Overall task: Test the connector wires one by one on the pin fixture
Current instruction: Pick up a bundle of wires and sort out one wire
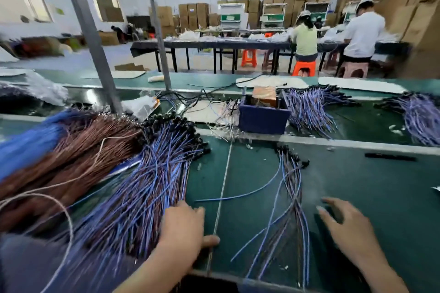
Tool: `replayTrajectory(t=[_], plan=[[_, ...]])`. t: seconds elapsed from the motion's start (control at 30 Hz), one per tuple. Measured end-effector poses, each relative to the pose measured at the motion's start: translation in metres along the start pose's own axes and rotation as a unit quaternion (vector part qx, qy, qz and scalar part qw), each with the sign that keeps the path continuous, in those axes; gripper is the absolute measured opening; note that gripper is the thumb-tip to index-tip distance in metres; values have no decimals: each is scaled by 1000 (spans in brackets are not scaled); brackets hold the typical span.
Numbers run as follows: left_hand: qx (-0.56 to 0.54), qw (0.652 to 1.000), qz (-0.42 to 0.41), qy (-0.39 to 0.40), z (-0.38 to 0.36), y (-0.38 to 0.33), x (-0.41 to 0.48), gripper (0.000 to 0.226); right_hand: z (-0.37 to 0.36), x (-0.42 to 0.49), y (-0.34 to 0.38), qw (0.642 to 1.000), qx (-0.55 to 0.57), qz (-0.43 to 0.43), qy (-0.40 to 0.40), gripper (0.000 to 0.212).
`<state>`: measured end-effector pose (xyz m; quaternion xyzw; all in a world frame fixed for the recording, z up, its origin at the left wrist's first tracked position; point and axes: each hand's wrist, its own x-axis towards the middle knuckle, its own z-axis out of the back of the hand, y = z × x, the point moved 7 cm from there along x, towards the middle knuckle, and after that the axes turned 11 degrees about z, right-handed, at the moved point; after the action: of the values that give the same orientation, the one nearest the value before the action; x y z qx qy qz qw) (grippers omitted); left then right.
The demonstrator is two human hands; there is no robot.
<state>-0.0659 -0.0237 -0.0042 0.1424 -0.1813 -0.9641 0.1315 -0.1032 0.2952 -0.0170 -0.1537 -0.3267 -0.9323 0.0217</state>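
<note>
Currently left hand [183, 228] rests, fingers relaxed, on edge of large connector-wire pile [142, 185]; right hand [347, 228] spread wide, empty, over green mat [381, 185] beside smaller wire bundle [295, 197].

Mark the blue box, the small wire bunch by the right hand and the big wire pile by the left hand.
blue box [262, 119]: head view, on its front wall.
small wire bunch [291, 181]: head view, on its middle strands.
big wire pile [154, 181]: head view, on the blue wires mid-pile.
</note>
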Motion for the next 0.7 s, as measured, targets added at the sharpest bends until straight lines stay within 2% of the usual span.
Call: replayTrajectory(t=[0.07,0.17,0.3,0.43,0.5,0.57,0.63,0.7], plan=[[-22,999,-26,-16,12,9,10,73,-24,4,39,996,25,79,41,21],[-96,995,-31,25,13,18,32,62,-47,23,66,988,24,139,67,21],[-239,969,-16,-64,33,13,70,40,-85,52,80,977,1,187,99,27],[-338,933,-57,-110,58,-34,109,35,-114,75,91,960,-71,238,126,30],[-359,922,-31,-140,71,-42,132,35,-121,84,92,959,-82,243,121,28],[-355,916,41,-183,68,-28,151,37,-120,85,92,960,-81,245,105,24],[-312,924,101,-197,53,-13,168,40,-119,81,92,959,-85,247,107,20],[-268,936,109,-200,40,-9,177,40,-114,76,98,955,-90,264,105,14]])
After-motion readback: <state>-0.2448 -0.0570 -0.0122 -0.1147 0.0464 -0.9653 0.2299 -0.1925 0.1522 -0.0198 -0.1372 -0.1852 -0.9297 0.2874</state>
